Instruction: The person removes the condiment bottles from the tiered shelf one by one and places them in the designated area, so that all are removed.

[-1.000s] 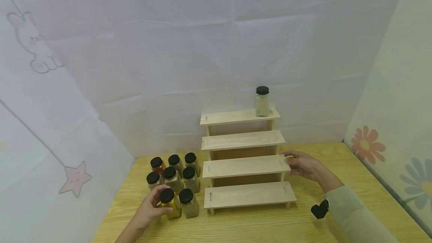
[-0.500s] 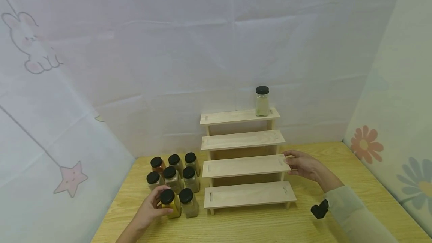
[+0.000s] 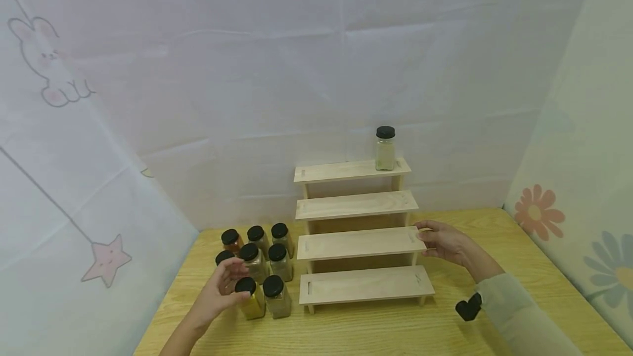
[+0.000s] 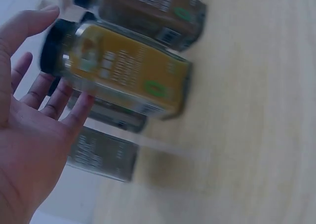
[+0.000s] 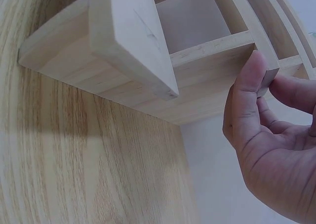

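A pale wooden four-step rack [image 3: 366,285] stands on the table. My right hand [image 3: 445,242] pinches the right end of its second step from the bottom; the right wrist view shows the thumb and fingers on either side of that board end [image 5: 268,80]. At the front left is a spice jar of yellow powder [image 3: 254,306] with a black lid. Beside it my left hand [image 3: 214,291] is spread, fingers apart and loosely bent. In the left wrist view the fingertips overlap the yellow jar [image 4: 131,70] near its lid, with the thumb clear of it.
Several more black-lidded spice jars [image 3: 278,304] cluster left of the rack, close together. One jar of pale powder [image 3: 385,155] stands on the top step at the right. A white cloth wall [image 3: 247,81] rises behind the wooden table [image 3: 371,334].
My left hand has loosened from the yellow spice jar, its fingers lifting and spreading up and to the left. The jar stays in place. My right hand keeps its hold on the rack.
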The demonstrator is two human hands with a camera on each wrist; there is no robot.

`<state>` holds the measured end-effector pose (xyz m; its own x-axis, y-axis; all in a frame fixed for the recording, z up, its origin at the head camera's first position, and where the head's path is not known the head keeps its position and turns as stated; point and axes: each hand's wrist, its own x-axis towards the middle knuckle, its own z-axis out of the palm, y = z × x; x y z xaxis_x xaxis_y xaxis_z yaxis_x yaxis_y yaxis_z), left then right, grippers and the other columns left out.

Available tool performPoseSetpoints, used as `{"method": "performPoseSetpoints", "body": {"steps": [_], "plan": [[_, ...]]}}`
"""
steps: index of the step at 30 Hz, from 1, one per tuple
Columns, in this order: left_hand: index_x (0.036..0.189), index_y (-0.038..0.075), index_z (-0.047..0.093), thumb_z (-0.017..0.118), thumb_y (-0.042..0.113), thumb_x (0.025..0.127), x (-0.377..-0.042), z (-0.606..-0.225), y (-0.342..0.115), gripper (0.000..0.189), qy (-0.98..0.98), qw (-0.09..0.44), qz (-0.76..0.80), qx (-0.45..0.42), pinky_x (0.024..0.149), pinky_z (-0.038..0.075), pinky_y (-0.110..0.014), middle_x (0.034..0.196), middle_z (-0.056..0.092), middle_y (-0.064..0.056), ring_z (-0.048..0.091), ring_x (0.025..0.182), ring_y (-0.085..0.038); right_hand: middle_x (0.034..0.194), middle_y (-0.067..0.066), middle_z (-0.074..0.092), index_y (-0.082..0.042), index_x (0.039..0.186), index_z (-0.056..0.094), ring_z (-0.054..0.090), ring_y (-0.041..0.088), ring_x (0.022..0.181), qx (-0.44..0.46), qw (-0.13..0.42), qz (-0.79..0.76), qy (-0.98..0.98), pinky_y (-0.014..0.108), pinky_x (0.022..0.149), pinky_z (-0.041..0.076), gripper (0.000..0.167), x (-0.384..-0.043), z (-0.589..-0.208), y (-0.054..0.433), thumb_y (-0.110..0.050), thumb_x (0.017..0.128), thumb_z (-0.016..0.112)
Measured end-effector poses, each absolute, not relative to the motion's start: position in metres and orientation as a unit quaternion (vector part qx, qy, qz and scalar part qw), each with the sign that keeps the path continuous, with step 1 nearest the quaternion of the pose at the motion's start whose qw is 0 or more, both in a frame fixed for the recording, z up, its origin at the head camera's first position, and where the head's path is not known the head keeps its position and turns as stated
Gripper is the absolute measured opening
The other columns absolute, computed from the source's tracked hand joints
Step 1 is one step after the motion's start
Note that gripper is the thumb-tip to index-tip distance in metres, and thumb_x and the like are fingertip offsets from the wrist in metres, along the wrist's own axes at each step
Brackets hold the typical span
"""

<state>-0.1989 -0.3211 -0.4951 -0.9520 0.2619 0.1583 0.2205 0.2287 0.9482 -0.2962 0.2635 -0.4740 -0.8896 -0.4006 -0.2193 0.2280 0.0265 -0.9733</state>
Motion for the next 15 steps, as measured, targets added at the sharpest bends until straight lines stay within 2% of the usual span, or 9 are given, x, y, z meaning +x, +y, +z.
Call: {"method": "performPoseSetpoints", "body": {"steps": [3, 6, 12, 15], "plan": [[0.147, -0.007, 0.029, 0.070, -0.005, 0.091, -0.204, -0.478, -0.320, 0.069, 0.769, 0.003, 0.608, 0.198, 0.100, 0.050, -0.026, 0.135, 0.043, -0.037, 0.058, 0.120, -0.025, 0.105, 0.002, 0.063, 0.003, 0.146, 0.031, 0.063, 0.015, 0.089, -0.068, 0.228, -0.696, 0.677, 0.036, 0.083, 0.058, 0.053, -0.297, -0.474, 0.264, -0.015, 0.104, 0.058], [0.146, -0.005, 0.031, 0.069, -0.004, 0.092, -0.210, -0.458, -0.314, 0.067, 0.769, -0.008, 0.600, 0.220, 0.100, 0.051, -0.031, 0.134, 0.043, -0.038, 0.057, 0.121, -0.031, 0.106, 0.002, 0.064, 0.003, 0.146, 0.031, 0.064, 0.015, 0.090, -0.070, 0.229, -0.697, 0.676, 0.036, 0.083, 0.058, 0.054, -0.297, -0.474, 0.265, -0.015, 0.104, 0.058], [0.146, 0.008, 0.039, 0.070, 0.004, 0.095, -0.225, -0.421, -0.294, 0.060, 0.802, -0.021, 0.547, 0.237, 0.101, 0.050, -0.031, 0.134, 0.052, -0.019, 0.057, 0.121, -0.023, 0.105, 0.002, 0.063, 0.005, 0.149, 0.027, 0.063, 0.014, 0.089, -0.069, 0.229, -0.695, 0.678, 0.036, 0.084, 0.058, 0.057, -0.296, -0.474, 0.264, -0.014, 0.104, 0.057], [0.146, 0.012, 0.042, 0.071, 0.009, 0.096, -0.235, -0.407, -0.282, 0.058, 0.825, -0.032, 0.506, 0.251, 0.102, 0.050, -0.038, 0.132, 0.053, -0.012, 0.058, 0.120, -0.023, 0.104, 0.002, 0.062, 0.006, 0.150, 0.024, 0.062, 0.014, 0.088, -0.068, 0.229, -0.694, 0.679, 0.035, 0.083, 0.058, 0.060, -0.296, -0.474, 0.263, -0.014, 0.104, 0.057]]}}
